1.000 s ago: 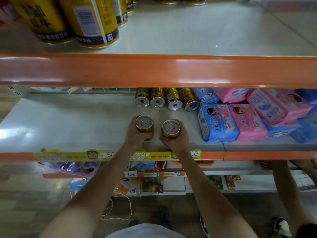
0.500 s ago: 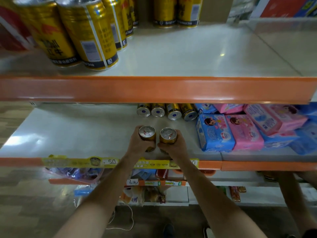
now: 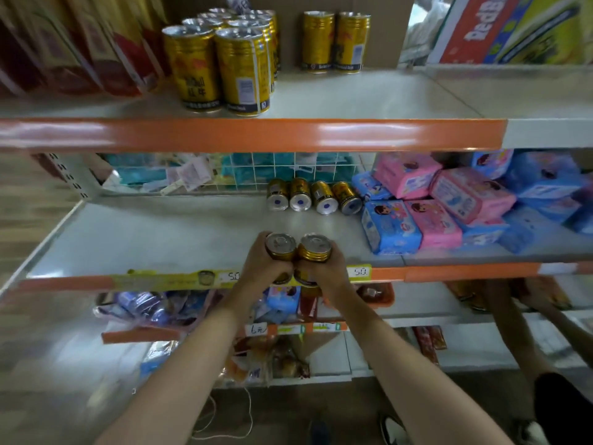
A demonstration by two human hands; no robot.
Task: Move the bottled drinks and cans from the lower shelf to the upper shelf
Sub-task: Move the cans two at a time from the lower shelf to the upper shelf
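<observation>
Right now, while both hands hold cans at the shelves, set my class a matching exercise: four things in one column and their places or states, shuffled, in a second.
Things
1. left hand
2. four gold cans
3. blue pack
4. pair of gold cans

Places or states
A. stand upright towards the back of the upper shelf
B. grips a gold can at the front edge of the lower shelf
C. lie on their sides at the back of the lower shelf
D. lies beside a pink pack on the lower shelf

Pairs: 1-B; 2-C; 3-D; 4-A
</observation>
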